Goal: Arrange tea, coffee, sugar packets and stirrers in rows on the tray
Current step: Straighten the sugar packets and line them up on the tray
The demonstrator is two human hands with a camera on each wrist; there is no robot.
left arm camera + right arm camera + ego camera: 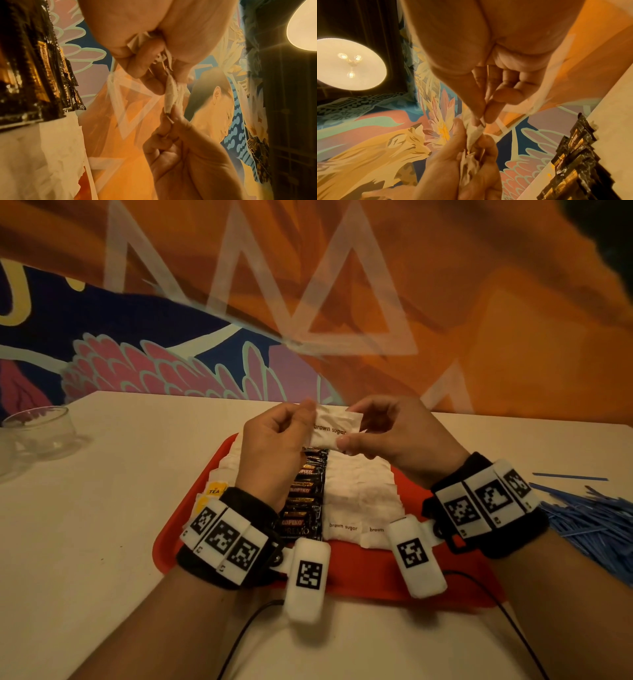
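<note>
1. Glass bowls (37,433) sit far left on the pale bench (102,508), well clear of the action.
2. Yellow tea sachets (215,490), then the black-and-gold coffee sachet row (305,494) and the white brown-sugar packet rows (363,491), lie on the red plastic tray (376,573).
3. Left hand (274,446) pinches a bunch of crumpled white sugar packets (330,429) above the tray; right hand (394,433) pinches the top one's other edge.
4. My guess: pulling too hard tears the thin paper, or the bunch slips and scatters the rows.
5. Blue plastic stirrers (589,522) are piled far right, not yet on the tray.
</note>
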